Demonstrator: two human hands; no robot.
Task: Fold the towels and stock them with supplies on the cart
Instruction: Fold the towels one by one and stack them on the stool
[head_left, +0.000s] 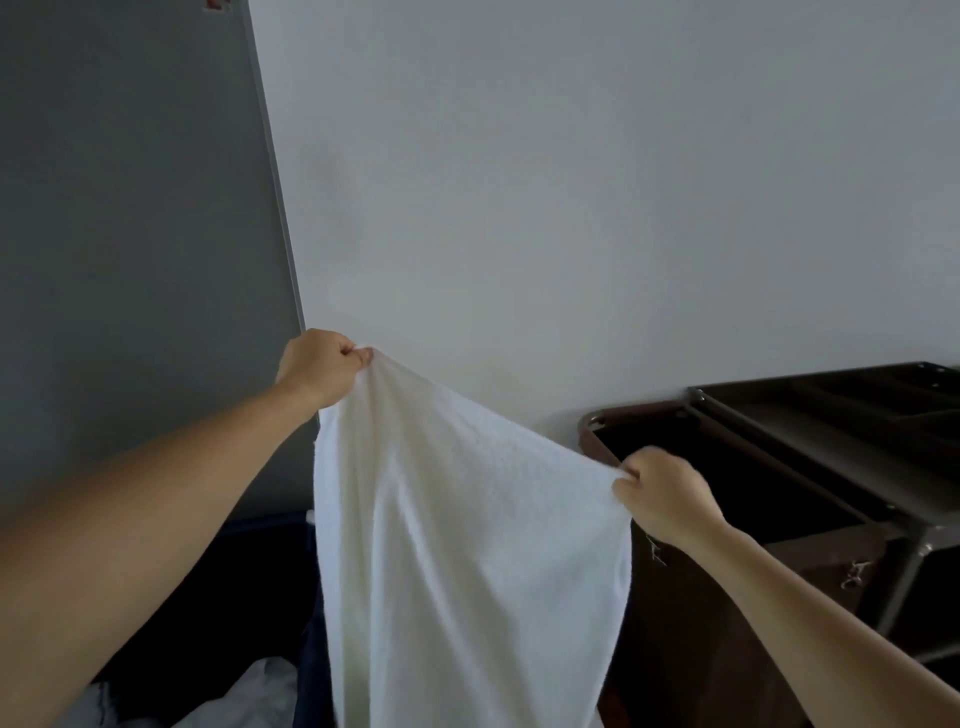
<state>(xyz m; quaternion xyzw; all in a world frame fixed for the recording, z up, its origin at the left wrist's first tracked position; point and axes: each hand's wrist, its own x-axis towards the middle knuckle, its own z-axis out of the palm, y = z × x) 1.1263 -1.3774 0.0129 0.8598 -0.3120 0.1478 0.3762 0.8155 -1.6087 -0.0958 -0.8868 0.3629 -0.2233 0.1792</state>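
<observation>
**Towel held up by two corners**

Left hand (322, 366) pinches the white towel (467, 545) at its upper corner, eleven o'clock; right hand (665, 493) grips the other, three o'clock — cloth hanging between. Dark cart (810, 431) stands behind, its bag — apparently — open.

White towel (467, 545), dark brown cart (810, 457) (grey frame), pale wall (571, 182)

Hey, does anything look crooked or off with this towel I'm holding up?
The white towel hangs askew: the left hand pinches its corner higher than the right hand does, so the top edge slopes down to the right. Also, a frayed string tie dangles on the brown bag beside it. Nothing looks spilled.
</observation>
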